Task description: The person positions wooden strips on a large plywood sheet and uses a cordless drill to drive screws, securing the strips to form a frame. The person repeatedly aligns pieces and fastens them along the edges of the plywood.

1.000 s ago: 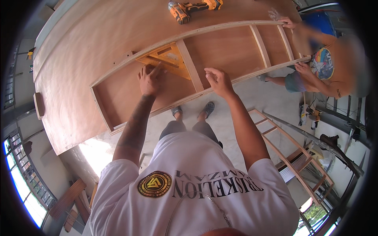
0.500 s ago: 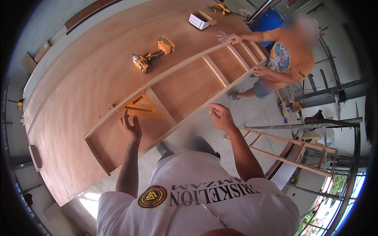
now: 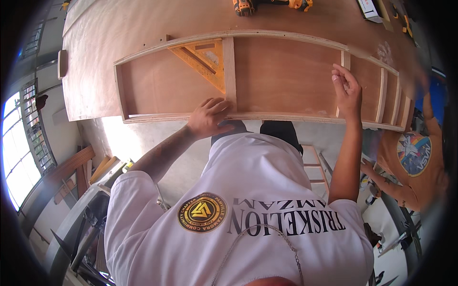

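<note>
A long wooden frame (image 3: 286, 116) with several crosspieces lies across the plywood tabletop. My left hand (image 3: 210, 116) is closed over its near rail, fingers on top and thumb on the near side, beside a crosspiece (image 3: 230, 71). Within the frame, a yellow triangular square (image 3: 196, 58) sits in the corner between that crosspiece and the far rail. Above the right part of the frame, my right hand (image 3: 349, 91) is raised with loosely bent fingers, thumb and forefinger apart; I see nothing in it.
A cordless power tool (image 3: 244, 7) lies beyond the frame, partly cut off. An open carton (image 3: 372, 9) and a yellow-handled tool (image 3: 406, 25) are at far right. Another person in an orange shirt (image 3: 405, 157) stands at the frame's right end. A small wood block (image 3: 62, 64) rests at far left.
The view has turned, so the frame now runs nearly level. My left hand has gone from near the yellow square to the near rail. My right hand now appears over the frame.
</note>
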Motion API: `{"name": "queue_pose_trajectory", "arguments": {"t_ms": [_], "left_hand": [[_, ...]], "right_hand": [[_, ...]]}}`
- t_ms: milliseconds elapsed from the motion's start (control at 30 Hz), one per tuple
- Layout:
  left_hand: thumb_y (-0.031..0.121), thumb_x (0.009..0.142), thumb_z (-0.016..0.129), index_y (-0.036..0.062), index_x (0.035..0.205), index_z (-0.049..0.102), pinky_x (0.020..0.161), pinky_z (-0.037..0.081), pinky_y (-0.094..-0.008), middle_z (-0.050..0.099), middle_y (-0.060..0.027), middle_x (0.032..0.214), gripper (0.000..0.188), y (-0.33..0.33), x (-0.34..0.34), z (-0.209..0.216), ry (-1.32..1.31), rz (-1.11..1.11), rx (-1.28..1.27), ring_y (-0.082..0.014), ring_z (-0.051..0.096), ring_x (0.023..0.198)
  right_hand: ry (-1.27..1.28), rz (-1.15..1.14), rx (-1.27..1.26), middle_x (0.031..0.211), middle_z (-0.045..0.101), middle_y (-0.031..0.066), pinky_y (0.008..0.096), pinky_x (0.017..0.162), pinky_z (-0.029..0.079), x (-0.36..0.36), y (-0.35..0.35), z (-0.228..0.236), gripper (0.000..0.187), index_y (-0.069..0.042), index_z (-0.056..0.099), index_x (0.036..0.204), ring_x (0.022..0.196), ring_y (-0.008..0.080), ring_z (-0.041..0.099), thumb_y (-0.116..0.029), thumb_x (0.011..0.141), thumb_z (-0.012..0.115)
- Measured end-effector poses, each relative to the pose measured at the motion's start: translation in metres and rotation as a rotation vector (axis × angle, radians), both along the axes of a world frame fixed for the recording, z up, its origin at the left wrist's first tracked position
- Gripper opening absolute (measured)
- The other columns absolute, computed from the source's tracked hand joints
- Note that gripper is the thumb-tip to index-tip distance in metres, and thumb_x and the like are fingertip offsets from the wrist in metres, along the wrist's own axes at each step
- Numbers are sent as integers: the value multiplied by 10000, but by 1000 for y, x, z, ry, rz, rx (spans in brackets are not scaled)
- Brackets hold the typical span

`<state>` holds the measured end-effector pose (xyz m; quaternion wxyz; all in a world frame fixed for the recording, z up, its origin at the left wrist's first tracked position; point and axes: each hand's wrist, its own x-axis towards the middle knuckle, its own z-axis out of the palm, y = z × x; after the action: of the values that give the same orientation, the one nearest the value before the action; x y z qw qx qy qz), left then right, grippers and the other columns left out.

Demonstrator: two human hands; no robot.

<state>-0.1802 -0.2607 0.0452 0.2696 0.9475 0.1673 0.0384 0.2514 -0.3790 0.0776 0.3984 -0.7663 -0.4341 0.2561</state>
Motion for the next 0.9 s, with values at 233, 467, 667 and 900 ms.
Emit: {"name": "queue_pose_trajectory", "arguments": {"t_ms": [233,467,667,900], "left_hand": [[184,772,824,77,1183,713,953,532,-457,624,-58,1336,439,-10,3,-15,-25,61,145,-293,629,1185],[149,726,838,53,1179,711,959,521,-467,648,-76,1302,480,-15,6,-14,56,85,123,-302,643,1168],[114,754,810,39,1224,686,970,505,-460,629,-90,1320,491,-23,19,-14,71,137,169,-306,628,1166],[338,906,779,18,1458,452,1019,459,-445,499,-169,1430,717,-122,34,-12,-174,1682,-459,-324,553,1234]], "right_hand": [[31,217,-33,1037,738,92,309,880,550,31,40,-17,290,-51,706,1257,945,169,695,-91,972,669],[-77,97,115,1023,744,99,308,862,559,86,64,0,284,-46,714,1226,951,173,706,-99,948,695],[-445,-214,343,977,774,128,341,853,566,266,134,6,269,-69,751,1150,917,241,748,-201,942,645],[-722,57,-378,1236,709,190,422,992,520,440,232,-71,404,-87,724,1251,1162,355,674,-235,906,574]]}}
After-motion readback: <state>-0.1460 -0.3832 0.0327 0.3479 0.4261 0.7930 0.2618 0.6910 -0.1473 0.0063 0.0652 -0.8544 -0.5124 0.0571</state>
